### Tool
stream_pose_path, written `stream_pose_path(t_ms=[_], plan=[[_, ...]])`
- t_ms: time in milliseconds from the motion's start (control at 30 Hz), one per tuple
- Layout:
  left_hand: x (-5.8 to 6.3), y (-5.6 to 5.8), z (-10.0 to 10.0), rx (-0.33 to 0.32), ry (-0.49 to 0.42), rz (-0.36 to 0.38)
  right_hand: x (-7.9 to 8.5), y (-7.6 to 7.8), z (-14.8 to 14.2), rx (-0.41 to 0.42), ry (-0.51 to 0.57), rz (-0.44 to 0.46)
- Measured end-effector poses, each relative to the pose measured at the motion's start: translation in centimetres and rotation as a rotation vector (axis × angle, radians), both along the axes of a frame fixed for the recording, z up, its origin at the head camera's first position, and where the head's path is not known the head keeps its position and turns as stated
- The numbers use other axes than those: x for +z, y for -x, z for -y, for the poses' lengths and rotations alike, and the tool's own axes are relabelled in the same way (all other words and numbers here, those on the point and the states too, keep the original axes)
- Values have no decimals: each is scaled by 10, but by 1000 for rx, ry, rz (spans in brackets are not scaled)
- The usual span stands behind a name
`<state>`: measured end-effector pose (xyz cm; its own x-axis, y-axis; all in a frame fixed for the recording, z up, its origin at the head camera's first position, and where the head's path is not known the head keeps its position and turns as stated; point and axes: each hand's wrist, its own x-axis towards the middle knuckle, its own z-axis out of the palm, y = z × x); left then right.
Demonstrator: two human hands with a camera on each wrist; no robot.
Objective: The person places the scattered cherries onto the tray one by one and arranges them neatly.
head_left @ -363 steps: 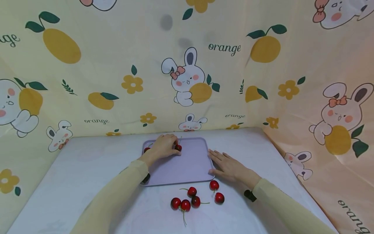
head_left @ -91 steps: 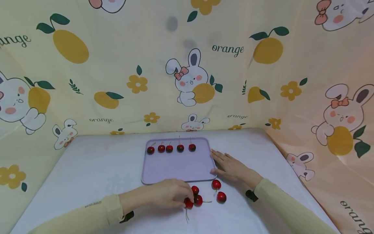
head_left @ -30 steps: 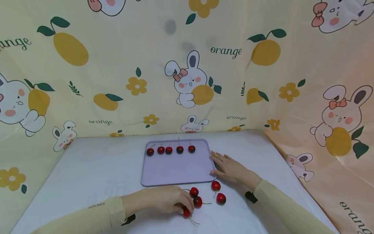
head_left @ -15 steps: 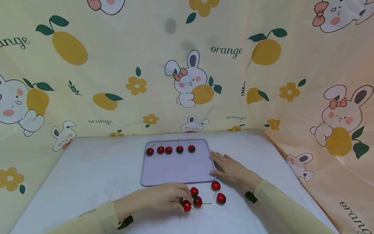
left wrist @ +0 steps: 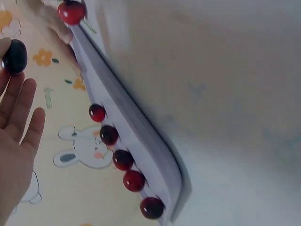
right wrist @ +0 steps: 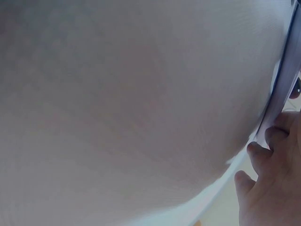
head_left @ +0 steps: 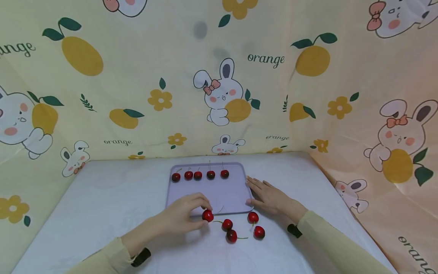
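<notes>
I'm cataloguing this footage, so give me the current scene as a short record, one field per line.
Tray: lilac, rectangular
On tray: five cherries in a row along the far side
Left hand: pinches another cherry, seen at the tray's near edge in the head view
Right hand: fingers at the tray's right edge
Loose: four cherries on the white table
Backdrop: printed with rabbits, oranges and flowers

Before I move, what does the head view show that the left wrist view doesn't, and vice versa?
Only head shows all four cherries on the table and both black wristbands. Only left wrist shows the palm side of the left hand and the dark side of the held cherry. Both show the tray, its five cherries and the backdrop.
</notes>
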<state>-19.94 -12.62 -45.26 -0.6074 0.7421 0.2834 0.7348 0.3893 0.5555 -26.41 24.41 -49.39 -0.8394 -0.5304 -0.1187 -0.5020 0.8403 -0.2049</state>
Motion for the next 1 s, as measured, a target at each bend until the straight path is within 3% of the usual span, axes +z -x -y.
stream_pose_path(t_ms=[200, 467, 733, 1000], plan=[[-3, 8, 15, 93, -40, -29, 0, 1, 0, -2, -6, 4], [-9, 22, 40, 249, -20, 56, 1, 1, 1, -3, -15, 8], [-23, 43, 63, 316, 36, -58, 2, 0, 0, -2, -8, 11], [-28, 56, 76, 391, 115, 14, 0, 1, 1, -14, -20, 21]])
